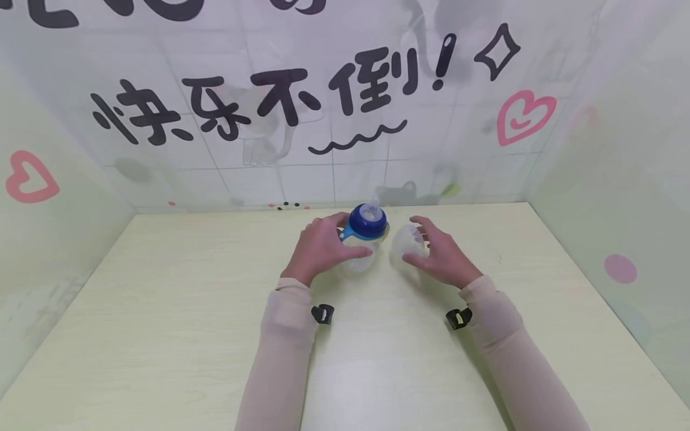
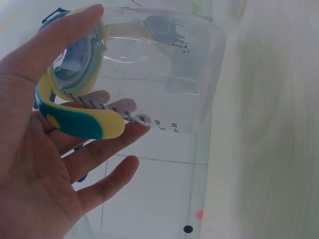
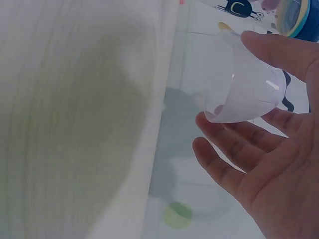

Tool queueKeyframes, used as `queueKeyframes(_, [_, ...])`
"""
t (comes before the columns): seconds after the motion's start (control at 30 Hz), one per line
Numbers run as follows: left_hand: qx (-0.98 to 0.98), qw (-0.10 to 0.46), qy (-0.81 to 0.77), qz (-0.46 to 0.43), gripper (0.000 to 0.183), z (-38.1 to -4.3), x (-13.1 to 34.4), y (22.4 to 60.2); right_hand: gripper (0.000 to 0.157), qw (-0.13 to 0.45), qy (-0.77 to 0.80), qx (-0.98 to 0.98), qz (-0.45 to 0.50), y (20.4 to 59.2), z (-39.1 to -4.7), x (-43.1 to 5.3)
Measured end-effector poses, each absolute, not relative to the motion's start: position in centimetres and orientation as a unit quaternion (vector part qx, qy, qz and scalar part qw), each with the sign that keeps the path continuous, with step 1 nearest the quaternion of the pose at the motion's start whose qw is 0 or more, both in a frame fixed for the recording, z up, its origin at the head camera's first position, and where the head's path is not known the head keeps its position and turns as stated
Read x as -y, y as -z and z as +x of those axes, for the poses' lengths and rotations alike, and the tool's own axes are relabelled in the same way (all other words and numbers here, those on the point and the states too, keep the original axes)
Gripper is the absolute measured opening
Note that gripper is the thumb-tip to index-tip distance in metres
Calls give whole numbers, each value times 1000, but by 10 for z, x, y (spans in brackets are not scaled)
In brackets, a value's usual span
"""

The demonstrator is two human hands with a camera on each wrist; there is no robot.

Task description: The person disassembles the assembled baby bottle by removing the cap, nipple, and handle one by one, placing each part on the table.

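Note:
My left hand (image 1: 322,244) grips a baby bottle (image 1: 368,222) with a dark blue collar and a clear teat at its top. In the left wrist view the clear bottle body (image 2: 159,74) shows printed measuring marks and a fork picture. A teal and yellow side handle (image 2: 82,119) curves out by the palm. My right hand (image 1: 446,257) holds a translucent domed cap (image 1: 408,240), just right of the bottle and apart from it. Seen from the right wrist, thumb and fingers span the cap (image 3: 254,89), whose wide rim faces the tabletop.
Both hands are over a pale wood-grain table (image 1: 188,335), near its back edge. A white wall sheet (image 1: 334,179) with black lettering and pink hearts stands behind, and further panels rise along the left and right sides. Black wrist cameras (image 1: 323,313) sit at both cuffs.

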State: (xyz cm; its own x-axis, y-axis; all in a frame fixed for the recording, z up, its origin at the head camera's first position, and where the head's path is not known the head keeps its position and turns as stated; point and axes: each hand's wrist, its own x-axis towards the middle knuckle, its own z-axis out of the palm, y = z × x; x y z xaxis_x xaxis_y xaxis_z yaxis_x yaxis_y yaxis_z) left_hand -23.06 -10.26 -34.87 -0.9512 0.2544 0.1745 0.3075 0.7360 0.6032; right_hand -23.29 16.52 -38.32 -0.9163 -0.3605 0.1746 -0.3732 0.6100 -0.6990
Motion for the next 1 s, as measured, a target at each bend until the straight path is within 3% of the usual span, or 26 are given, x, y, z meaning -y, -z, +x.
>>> queueKeyframes(0.4, [929,31,338,-148,78,-230,103,348,74,-63,-334,920,194,389,-232,-160])
queueKeyframes(1.0, [925,31,346,-153,77,-231,104,352,72,-65,-300,929,207,394,-232,-156])
